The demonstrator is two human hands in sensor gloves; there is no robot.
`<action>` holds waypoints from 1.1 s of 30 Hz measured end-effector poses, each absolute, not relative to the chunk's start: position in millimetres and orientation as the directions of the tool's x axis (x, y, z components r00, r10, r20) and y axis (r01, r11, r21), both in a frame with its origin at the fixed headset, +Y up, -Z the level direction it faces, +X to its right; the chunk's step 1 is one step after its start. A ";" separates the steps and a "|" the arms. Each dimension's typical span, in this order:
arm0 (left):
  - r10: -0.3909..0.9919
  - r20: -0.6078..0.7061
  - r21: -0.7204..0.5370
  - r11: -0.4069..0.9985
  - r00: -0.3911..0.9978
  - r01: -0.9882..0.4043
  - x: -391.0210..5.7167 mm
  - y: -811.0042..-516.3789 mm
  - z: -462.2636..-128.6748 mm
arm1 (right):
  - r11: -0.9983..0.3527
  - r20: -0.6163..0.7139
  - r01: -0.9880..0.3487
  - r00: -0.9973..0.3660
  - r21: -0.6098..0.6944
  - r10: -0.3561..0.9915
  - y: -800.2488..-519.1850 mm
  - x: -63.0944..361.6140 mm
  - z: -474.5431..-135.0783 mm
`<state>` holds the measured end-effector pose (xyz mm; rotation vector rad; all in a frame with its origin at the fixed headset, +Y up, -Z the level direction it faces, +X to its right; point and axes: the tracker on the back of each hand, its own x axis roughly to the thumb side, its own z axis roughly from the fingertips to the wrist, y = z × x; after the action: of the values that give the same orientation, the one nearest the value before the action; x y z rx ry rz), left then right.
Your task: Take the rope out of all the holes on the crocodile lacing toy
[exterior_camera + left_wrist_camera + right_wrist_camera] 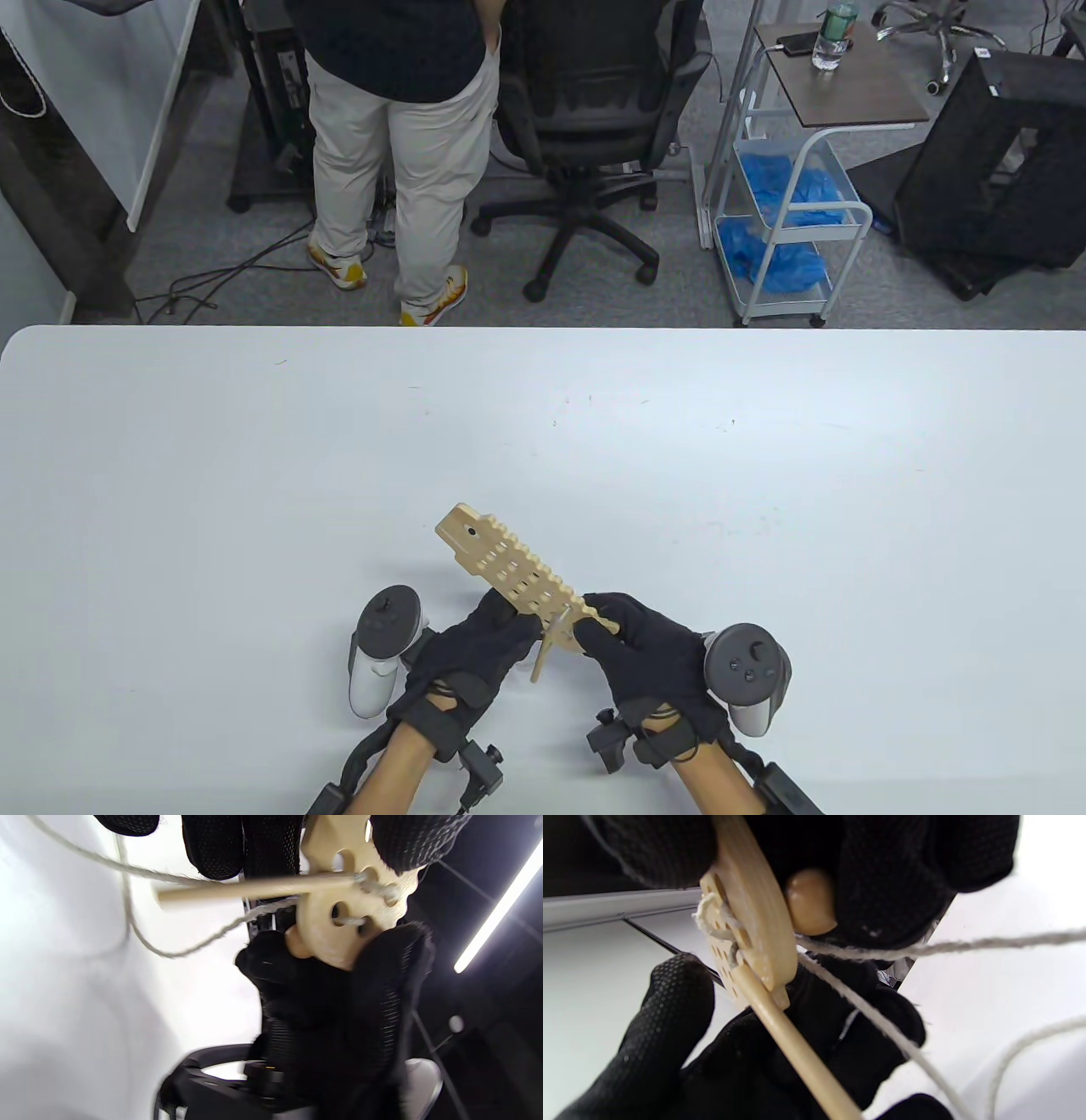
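Observation:
The wooden crocodile lacing toy (507,567) is held above the white table, head pointing far-left. My left hand (509,618) grips its middle from the left. My right hand (599,625) grips its tail end. A wooden needle stick (549,650) hangs down from a hole near the tail, between my hands. In the left wrist view the stick (254,889) pokes through a tail hole of the toy (326,929), and white rope (178,951) threads the nearby holes and trails loose. In the right wrist view the toy (755,908) is edge-on, with rope (925,950) leading off right.
The white table (254,475) stretches wide around my hands. Beyond its far edge stand a person (394,153), an office chair (594,127) and a white cart (789,221) with blue bags.

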<state>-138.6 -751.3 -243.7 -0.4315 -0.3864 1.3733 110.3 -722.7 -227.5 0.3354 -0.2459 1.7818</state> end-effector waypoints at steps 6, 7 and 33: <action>0.918 0.147 -0.441 0.394 0.368 -0.807 -134.5 -741.0 -242.6 | -0.081 0.240 -0.997 -0.076 0.009 0.968 -737.3 117.4 -232.5; 0.912 0.151 -0.431 0.408 0.381 -0.805 -135.0 -740.0 -242.0 | -0.069 0.234 -0.998 -0.064 0.012 0.970 -738.2 118.4 -233.2; 0.822 0.204 -0.299 0.570 0.532 -0.766 -153.4 -728.9 -247.1 | -0.001 0.082 -0.994 -0.011 -0.110 0.997 -752.9 145.1 -242.6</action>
<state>-153.4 -728.9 -247.1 -0.1817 -0.3396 0.9528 145.1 -752.9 -242.6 -0.0216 -0.1515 1.5741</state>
